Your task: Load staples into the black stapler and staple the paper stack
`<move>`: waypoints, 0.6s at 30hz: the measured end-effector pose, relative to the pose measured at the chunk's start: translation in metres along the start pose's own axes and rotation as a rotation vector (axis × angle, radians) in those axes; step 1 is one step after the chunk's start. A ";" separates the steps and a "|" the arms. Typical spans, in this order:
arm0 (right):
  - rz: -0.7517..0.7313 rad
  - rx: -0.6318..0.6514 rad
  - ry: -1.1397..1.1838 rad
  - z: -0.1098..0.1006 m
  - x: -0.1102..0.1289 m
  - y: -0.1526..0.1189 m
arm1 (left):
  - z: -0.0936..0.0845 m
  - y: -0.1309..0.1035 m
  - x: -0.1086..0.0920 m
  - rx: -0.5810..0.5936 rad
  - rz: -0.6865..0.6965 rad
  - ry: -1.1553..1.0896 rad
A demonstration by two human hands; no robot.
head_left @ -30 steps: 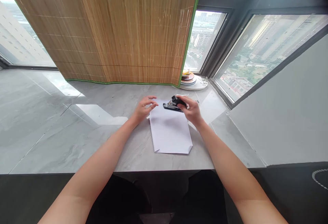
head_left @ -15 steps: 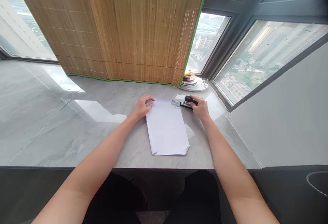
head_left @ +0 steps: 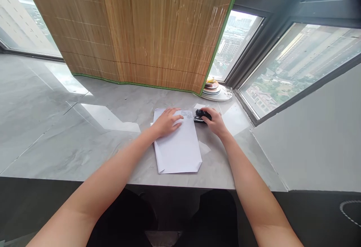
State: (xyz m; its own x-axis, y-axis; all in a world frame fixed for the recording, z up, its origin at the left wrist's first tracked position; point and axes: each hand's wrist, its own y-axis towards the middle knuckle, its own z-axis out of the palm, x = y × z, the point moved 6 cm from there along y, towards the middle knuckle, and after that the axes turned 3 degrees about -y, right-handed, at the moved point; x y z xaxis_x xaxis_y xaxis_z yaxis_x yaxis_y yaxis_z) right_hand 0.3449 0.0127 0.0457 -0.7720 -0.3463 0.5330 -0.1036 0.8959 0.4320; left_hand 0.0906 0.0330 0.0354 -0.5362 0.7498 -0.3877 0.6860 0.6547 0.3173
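Note:
White sheets of paper [head_left: 179, 153] lie on the grey counter before me, their near corners slightly folded or curled. My left hand [head_left: 168, 122] rests on the upper part of the paper with its fingers spread. Close to its fingertips, dark print or marks [head_left: 187, 114] show at the top right of the sheet. My right hand [head_left: 216, 121] is wrapped round a black stapler [head_left: 200, 114], whose front end is at the paper's upper right edge. Whether the stapler's jaws are over the paper, I cannot tell.
A bamboo mat [head_left: 146, 32] with green edging stands upright behind the paper. Stacked plates [head_left: 216, 92] sit in the corner by the window [head_left: 276, 77]. A white wall [head_left: 316, 137] bounds the right side, and the counter's front edge [head_left: 180, 187] runs close to me.
My left hand has moved from the paper's upper left corner onto the sheet and spread out. The paper and stapler appear a little further left, while the camera view has also shifted slightly.

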 end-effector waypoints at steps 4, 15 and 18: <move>-0.051 0.041 -0.002 0.005 0.014 0.000 | 0.023 -0.003 -0.016 0.217 0.045 -0.005; -0.123 0.048 -0.044 0.019 0.036 0.000 | 0.022 -0.006 -0.025 0.255 0.070 -0.019; -0.138 0.026 -0.040 0.024 0.039 0.000 | 0.022 -0.006 -0.024 0.227 0.061 -0.025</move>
State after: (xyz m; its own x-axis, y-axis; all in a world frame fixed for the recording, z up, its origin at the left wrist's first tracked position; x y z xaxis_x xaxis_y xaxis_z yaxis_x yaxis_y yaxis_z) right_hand 0.3001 0.0060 0.0490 -0.7735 -0.4561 0.4402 -0.2268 0.8476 0.4797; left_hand 0.1103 0.0089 0.0235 -0.4801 0.7829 -0.3958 0.8112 0.5679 0.1394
